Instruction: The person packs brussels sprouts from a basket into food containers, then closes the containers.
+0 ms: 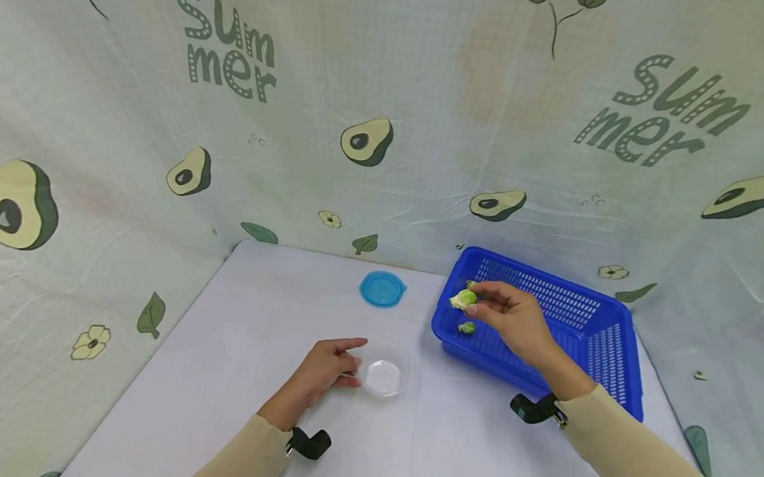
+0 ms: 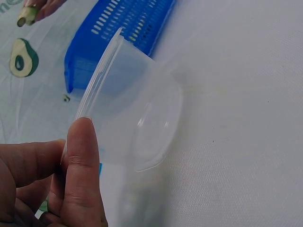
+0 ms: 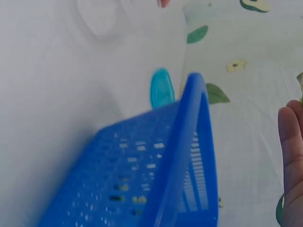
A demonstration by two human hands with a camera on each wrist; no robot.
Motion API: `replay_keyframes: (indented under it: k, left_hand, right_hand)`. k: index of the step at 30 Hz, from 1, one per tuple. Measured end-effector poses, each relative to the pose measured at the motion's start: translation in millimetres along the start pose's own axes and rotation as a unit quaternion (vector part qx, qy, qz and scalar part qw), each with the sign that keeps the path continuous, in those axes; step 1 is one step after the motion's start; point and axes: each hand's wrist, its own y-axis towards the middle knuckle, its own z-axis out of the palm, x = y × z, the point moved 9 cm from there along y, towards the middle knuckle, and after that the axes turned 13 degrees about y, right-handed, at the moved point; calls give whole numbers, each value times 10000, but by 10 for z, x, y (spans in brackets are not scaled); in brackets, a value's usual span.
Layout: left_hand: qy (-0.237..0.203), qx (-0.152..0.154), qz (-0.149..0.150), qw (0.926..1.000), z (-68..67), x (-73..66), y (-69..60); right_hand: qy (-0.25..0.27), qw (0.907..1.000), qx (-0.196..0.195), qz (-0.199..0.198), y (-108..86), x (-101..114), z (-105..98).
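Observation:
A clear plastic tub (image 1: 383, 377) stands on the white table, and my left hand (image 1: 327, 371) pinches its rim between thumb and fingers. The left wrist view shows the thumb against the tub's rim (image 2: 102, 78). Above the left end of a blue basket (image 1: 617, 307), my right hand (image 1: 516, 322) pinches a small green-and-white Brussels sprout (image 1: 463, 299) in its fingertips. In the right wrist view only part of the right hand (image 3: 292, 156) shows, at the right edge. Another sprout (image 1: 467, 328) lies in the basket below, and one more is partly hidden behind the fingers.
A round blue lid (image 1: 382, 289) lies on the table behind the tub, left of the basket. A cloth printed with avocados (image 1: 366, 141) hangs behind the table and at its sides. The basket has raised, slotted walls.

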Motion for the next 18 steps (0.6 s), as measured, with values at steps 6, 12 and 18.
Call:
replay_keyframes:
  k: [6, 12, 18]
  left_hand:
    - [-47, 5, -10, 10000, -4, 8, 8]
    - [-46, 11, -19, 10000, -4, 6, 11]
    - [-48, 32, -17, 10000, 4, -4, 0]
  right_hand:
    - [-193, 9997, 38, 109, -56, -64, 187]
    - [-33, 10000, -39, 5, -90, -104, 366]
    - [248, 9995, 2, -181, -123, -151, 565]
